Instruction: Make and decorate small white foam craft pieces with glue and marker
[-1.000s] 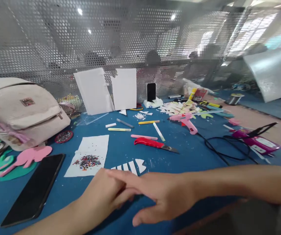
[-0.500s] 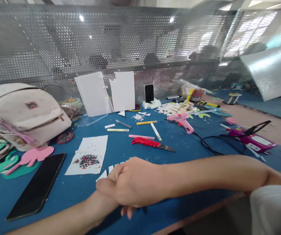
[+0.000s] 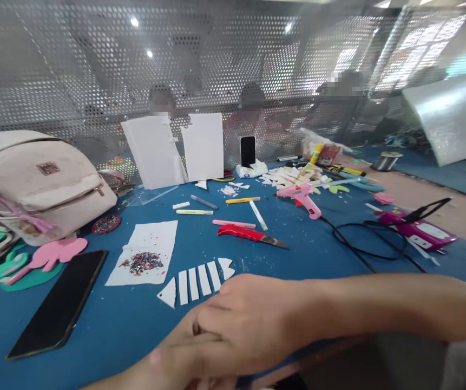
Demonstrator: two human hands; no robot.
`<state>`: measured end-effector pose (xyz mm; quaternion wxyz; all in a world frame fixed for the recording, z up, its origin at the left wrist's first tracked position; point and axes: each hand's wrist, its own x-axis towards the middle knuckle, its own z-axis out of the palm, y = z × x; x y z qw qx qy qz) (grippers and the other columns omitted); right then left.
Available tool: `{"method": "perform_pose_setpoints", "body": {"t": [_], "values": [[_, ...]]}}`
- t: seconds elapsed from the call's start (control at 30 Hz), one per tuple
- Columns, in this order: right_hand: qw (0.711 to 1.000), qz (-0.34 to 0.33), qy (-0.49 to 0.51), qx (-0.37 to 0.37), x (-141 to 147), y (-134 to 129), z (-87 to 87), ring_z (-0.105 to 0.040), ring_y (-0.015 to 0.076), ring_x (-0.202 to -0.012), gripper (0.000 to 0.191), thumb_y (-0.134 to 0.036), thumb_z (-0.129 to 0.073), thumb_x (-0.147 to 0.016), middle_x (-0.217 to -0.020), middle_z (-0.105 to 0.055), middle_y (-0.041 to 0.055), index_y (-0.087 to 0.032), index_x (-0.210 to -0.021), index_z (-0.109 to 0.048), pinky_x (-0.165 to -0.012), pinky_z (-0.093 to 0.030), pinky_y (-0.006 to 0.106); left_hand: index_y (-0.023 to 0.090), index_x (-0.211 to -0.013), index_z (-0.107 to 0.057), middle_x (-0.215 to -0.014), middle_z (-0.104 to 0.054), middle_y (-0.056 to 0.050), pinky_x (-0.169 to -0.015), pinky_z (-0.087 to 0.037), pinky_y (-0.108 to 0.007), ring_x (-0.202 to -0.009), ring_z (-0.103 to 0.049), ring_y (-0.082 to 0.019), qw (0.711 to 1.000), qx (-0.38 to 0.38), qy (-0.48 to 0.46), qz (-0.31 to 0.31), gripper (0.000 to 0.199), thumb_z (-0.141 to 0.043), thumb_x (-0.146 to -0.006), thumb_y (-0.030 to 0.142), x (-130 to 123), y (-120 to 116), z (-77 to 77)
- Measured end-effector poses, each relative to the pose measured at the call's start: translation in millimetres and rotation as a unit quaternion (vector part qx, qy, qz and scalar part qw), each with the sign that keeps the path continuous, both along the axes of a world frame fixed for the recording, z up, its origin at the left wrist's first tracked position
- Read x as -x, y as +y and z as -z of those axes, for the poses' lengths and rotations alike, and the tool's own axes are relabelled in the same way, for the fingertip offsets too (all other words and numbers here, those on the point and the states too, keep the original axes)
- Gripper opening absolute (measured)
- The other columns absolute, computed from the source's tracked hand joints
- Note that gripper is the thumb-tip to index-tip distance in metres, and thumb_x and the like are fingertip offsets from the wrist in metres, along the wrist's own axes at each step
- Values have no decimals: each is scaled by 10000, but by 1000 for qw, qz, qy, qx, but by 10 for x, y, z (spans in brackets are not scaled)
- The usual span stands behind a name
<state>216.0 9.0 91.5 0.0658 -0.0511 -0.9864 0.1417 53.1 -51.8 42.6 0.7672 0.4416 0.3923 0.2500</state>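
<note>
My right hand (image 3: pixel 257 314) lies across my left hand (image 3: pixel 192 330) near the front edge of the table, its fingers wrapped round it. The fingers of my left hand are mostly hidden beneath and blurred. Just beyond the hands lie white cut pieces: a triangular piece (image 3: pixel 169 293) with a small hole, several narrow strips (image 3: pixel 193 284) in a row, and a notched tail-like piece (image 3: pixel 226 267). Together they look like a fish skeleton. Behind them rests a red-handled craft knife (image 3: pixel 241 233), its blade pointing right. Neither hand touches these things.
Left are a backpack (image 3: pixel 50 184), a dark phone (image 3: pixel 60 303) and a paper sheet (image 3: pixel 157 233) holding colourful bits. Several markers (image 3: pixel 233 223) lie mid-table. A pink glue gun (image 3: pixel 303 197), its black cord (image 3: pixel 350 252) and a purple device (image 3: pixel 419 233) are right. White boards (image 3: pixel 203 149) stand behind.
Both hands have shifted lower and nearer to me, still together, uncovering the row of white pieces. My right hand has slid from the left wrist toward the left hand.
</note>
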Motion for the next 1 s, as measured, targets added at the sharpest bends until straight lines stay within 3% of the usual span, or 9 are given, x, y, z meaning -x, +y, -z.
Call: {"method": "perform_pose_setpoints", "body": {"t": [0.07,0.2,0.3,0.37,0.5,0.57,0.67,0.77,1.0], "values": [[998,-48,0,-41,-115,68,17,-655,170,-725,521,-225,-450,-1022,-987,-751,27,-335,-1526,-374,-486,-347,260,178,-1317,-563,-808,-691,-43,-487,-441,-191,-494,-542,-78,999,37,-23,11,430,-525,-999,465,76,-50,-104],[981,29,-7,-192,-496,353,160,-621,176,-678,516,-103,-382,-1014,-856,-709,39,-239,-1512,-386,-554,-410,275,202,-1450,-428,-1216,-671,-194,-513,-397,-161,-590,-625,-72,991,60,-117,11,659,-722,-890,387,353,-98,-207],[974,168,-1,-150,-778,653,285,-651,220,-991,435,-161,-392,-1015,-1140,-690,109,-186,-1446,-445,-793,-494,323,218,-1389,-484,-1141,-694,-156,-557,-442,-185,-647,-665,-110,993,-29,-114,10,500,-648,-953,401,561,-92,-112],[952,278,-10,-128,-880,809,347,-650,247,-1013,336,-259,-431,-1026,-1179,-667,120,-179,-1339,-524,-789,-500,341,237,-1347,-506,-1037,-720,-109,-573,-483,-209,-610,-658,-110,988,-119,-91,29,400,-557,-1001,432,629,-97,-36],[925,350,-38,-145,-831,935,403,-644,254,-971,275,-378,-560,-982,-1127,-664,110,-176,-1168,-579,-735,-486,337,225,-1244,-600,-964,-731,-66,-702,-515,-226,-736,-663,-131,968,-245,-20,45,255,-532,-1020,329,549,-125,-31],[915,358,-72,-169,-734,944,409,-639,258,-919,275,-404,-609,-953,-1042,-674,110,-166,-1090,-601,-676,-465,324,256,-1222,-607,-922,-731,-24,-711,-515,-198,-740,-658,-114,893,-441,87,33,242,-428,-1058,259,454,-118,-52],[909,358,-107,-185,-606,953,409,-627,261,-860,255,-391,-622,-948,-965,-672,122,-143,-1007,-611,-610,-424,310,222,-1245,-546,-883,-738,2,-684,-507,-176,-689,-672,-87,756,-640,111,81,330,-251,-1102,258,356,-77,16],[912,349,-112,-182,-540,971,377,-625,259,-879,210,-348,-593,-969,-965,-673,120,-140,-995,-610,-615,-411,304,233,-1115,-597,-791,-719,17,-636,-477,-218,-683,-672,-114,713,-685,124,79,366,-270,-1101,396,353,-58,200],[915,343,-88,-194,-223,1276,115,-602,260,-953,257,-378,-512,-1008,-1032,-667,117,-151,-1073,-613,-688,-429,324,164,-948,-588,-668,-661,22,-473,-411,-232,-508,-568,-98,654,-748,114,12,335,-311,-1102,273,369,-57,551]]}}
